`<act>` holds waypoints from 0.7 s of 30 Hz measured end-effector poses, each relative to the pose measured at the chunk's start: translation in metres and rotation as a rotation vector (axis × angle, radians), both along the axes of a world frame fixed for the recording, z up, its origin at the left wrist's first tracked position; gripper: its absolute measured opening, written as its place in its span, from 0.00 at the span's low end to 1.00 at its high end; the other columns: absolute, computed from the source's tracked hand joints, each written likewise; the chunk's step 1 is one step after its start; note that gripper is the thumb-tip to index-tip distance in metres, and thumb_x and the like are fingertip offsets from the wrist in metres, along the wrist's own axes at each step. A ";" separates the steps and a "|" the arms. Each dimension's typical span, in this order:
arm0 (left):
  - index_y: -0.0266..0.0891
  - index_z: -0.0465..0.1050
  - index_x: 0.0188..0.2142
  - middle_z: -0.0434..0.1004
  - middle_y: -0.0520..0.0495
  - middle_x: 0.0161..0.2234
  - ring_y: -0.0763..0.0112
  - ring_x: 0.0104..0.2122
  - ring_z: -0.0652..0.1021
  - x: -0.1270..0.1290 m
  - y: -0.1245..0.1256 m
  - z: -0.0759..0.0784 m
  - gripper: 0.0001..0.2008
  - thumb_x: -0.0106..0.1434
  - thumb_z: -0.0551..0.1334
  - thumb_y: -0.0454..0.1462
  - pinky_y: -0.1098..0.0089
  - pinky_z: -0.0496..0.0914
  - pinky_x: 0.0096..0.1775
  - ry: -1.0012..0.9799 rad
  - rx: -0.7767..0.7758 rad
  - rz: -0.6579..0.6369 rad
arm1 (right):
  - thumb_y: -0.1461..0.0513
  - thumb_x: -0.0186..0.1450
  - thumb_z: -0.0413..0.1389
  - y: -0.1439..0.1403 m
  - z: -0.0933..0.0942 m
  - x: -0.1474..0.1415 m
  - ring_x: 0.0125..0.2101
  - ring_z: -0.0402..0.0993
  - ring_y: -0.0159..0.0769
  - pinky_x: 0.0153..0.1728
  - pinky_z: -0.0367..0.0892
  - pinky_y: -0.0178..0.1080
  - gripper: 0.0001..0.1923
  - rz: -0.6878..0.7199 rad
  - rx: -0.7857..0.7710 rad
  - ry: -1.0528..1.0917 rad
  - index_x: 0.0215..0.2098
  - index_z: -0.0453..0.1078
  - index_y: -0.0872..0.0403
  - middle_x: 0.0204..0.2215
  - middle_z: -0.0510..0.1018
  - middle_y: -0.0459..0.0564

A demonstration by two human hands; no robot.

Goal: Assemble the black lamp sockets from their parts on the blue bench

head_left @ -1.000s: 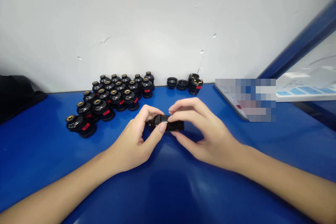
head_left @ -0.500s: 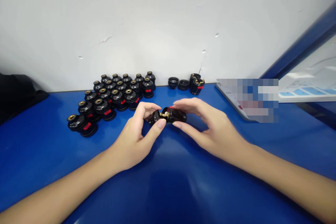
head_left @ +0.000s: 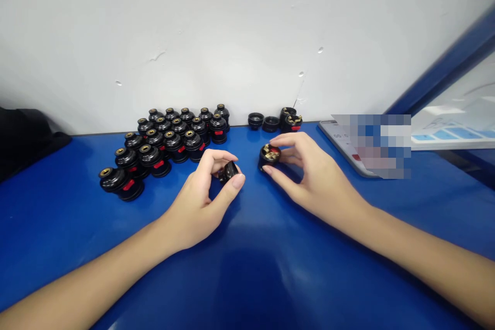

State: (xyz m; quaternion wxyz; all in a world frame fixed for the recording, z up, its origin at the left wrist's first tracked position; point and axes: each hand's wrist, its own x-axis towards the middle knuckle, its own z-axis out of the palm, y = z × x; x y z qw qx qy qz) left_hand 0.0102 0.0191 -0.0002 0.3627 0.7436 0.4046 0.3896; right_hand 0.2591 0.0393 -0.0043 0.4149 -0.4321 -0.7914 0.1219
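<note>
"Left to right?"

"Near black sockets (head_left: 172, 146), pinched by left hand (head_left: 199, 209): black cap (head_left: 230, 171). Apart: black body (head_left: 265, 161), open end up, with metal contacts (head_left: 271, 154), gripped by right hand (head_left: 314, 167)."

"Risk?"

"Perhaps bent contacts, from a stray finger; dropped cap, from a slack pinch."

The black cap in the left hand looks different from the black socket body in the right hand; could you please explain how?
The black cap is tipped on its side in the left hand, while the black socket body is held roughly upright, open end up, in the right hand. The socket body shows brass-coloured metal and a red part at its top; the cap's visible surface is plain black. Both are round and black.
</note>
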 end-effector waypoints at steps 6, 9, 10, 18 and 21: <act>0.43 0.63 0.56 0.79 0.44 0.46 0.61 0.47 0.79 -0.001 -0.001 0.001 0.14 0.79 0.59 0.46 0.57 0.70 0.50 0.000 -0.007 -0.004 | 0.62 0.69 0.62 -0.002 0.006 0.000 0.53 0.77 0.54 0.55 0.76 0.59 0.16 -0.035 0.193 -0.085 0.51 0.62 0.50 0.49 0.73 0.59; 0.43 0.63 0.56 0.79 0.44 0.46 0.62 0.46 0.78 0.000 0.000 0.001 0.13 0.79 0.59 0.46 0.58 0.70 0.50 -0.001 -0.001 -0.008 | 0.65 0.72 0.59 -0.002 0.010 0.001 0.50 0.80 0.50 0.52 0.77 0.54 0.09 0.016 0.148 -0.065 0.46 0.64 0.49 0.44 0.76 0.54; 0.43 0.63 0.56 0.79 0.44 0.46 0.62 0.46 0.78 0.000 0.000 0.001 0.13 0.79 0.59 0.46 0.58 0.70 0.49 -0.001 0.002 -0.009 | 0.65 0.72 0.59 -0.002 0.011 0.001 0.48 0.81 0.49 0.51 0.77 0.52 0.08 0.011 0.134 -0.063 0.46 0.65 0.49 0.43 0.78 0.54; 0.43 0.63 0.56 0.81 0.46 0.46 0.64 0.46 0.79 -0.001 0.001 -0.001 0.12 0.79 0.61 0.44 0.60 0.72 0.49 -0.002 0.041 -0.013 | 0.67 0.72 0.60 0.010 0.010 0.016 0.45 0.81 0.49 0.49 0.77 0.50 0.05 -0.115 0.273 -0.298 0.46 0.71 0.55 0.44 0.81 0.58; 0.43 0.63 0.55 0.81 0.46 0.46 0.65 0.46 0.80 0.000 0.002 -0.001 0.12 0.79 0.61 0.43 0.61 0.72 0.49 -0.004 0.063 -0.017 | 0.67 0.72 0.61 0.012 0.009 0.020 0.49 0.80 0.54 0.52 0.78 0.53 0.08 -0.156 0.318 -0.393 0.50 0.74 0.58 0.48 0.81 0.62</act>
